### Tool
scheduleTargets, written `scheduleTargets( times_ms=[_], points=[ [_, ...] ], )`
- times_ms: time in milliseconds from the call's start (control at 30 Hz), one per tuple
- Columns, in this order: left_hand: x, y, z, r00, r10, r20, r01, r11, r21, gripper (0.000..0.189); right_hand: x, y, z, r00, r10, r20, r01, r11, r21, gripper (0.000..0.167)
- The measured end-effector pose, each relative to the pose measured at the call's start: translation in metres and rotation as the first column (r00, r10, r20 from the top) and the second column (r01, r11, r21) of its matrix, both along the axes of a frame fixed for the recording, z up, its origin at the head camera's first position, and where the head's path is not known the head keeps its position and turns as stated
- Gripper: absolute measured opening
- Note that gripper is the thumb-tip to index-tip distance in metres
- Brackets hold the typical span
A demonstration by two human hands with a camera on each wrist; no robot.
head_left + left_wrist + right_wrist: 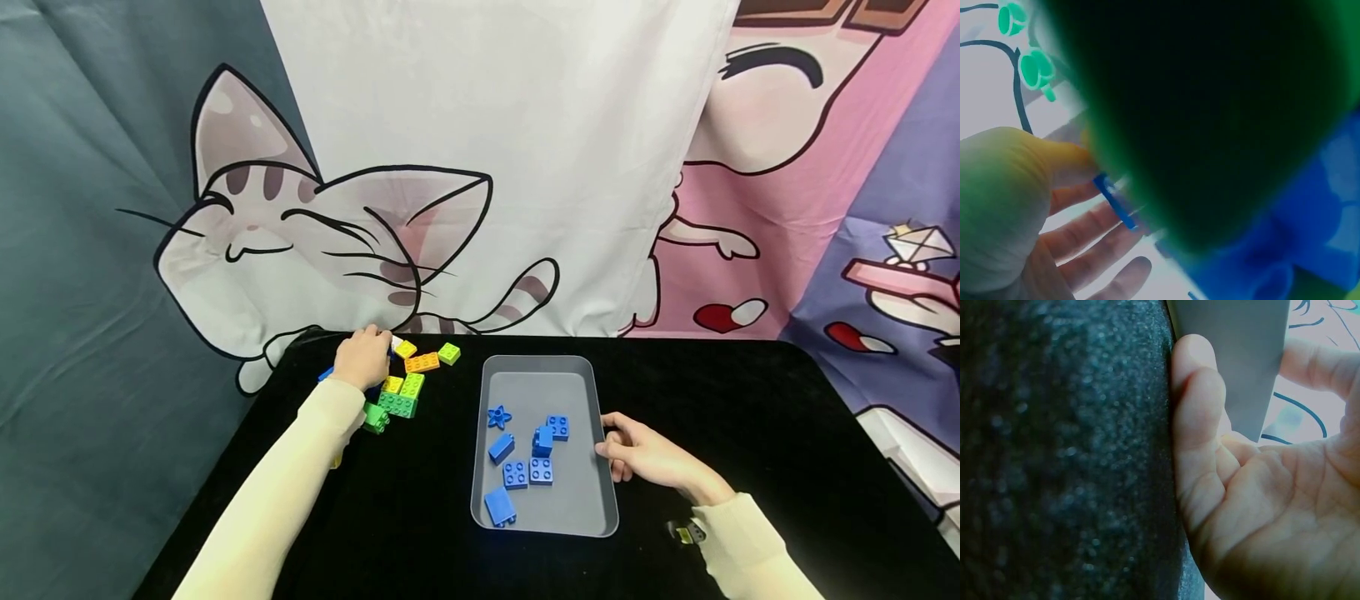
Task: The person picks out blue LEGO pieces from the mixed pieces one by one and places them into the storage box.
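Some bricks (partly hidden) behind left hand

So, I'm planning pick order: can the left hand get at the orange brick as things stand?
Probably yes: the orange brick lies just right of the left hand, its top uncovered in the head view. Whether that hand grips something is unclear.

- A curtained-off tabletop corner; whether in a home or a studio, I cannot tell.
- Beyond the left hand and right hand: a hanging teal, white, pink and violet fabric backdrop printed with a smiling pale cartoon cat.
- Beneath both: a round-cornered table covered in black cloth.
- Beside the left hand: multicoloured plastic toy bricks.
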State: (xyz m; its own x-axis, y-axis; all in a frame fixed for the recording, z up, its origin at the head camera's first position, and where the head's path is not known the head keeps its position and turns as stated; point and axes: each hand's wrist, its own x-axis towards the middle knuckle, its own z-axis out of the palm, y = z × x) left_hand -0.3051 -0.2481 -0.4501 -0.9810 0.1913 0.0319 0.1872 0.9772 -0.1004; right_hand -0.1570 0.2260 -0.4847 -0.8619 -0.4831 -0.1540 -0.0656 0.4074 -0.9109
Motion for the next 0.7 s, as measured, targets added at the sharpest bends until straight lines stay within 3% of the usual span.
scheduleTargets(
  times_ms=[400,700],
  points=[
    [0.004,0.001,0.002,0.993,-0.068,-0.095,0.068,0.998,-0.005,0.033,-0.001,0.001,-0.003,1.0,0.001,0.0,-0.001,1.0,-0.004,0.052],
    [0.018,0.029,0.015,0.957,-0.175,-0.232,0.186,0.982,0.026,0.028,-0.001,0.0,-0.003,1.0,-0.002,0.011,0.002,1.0,-0.01,0.053]
  ],
)
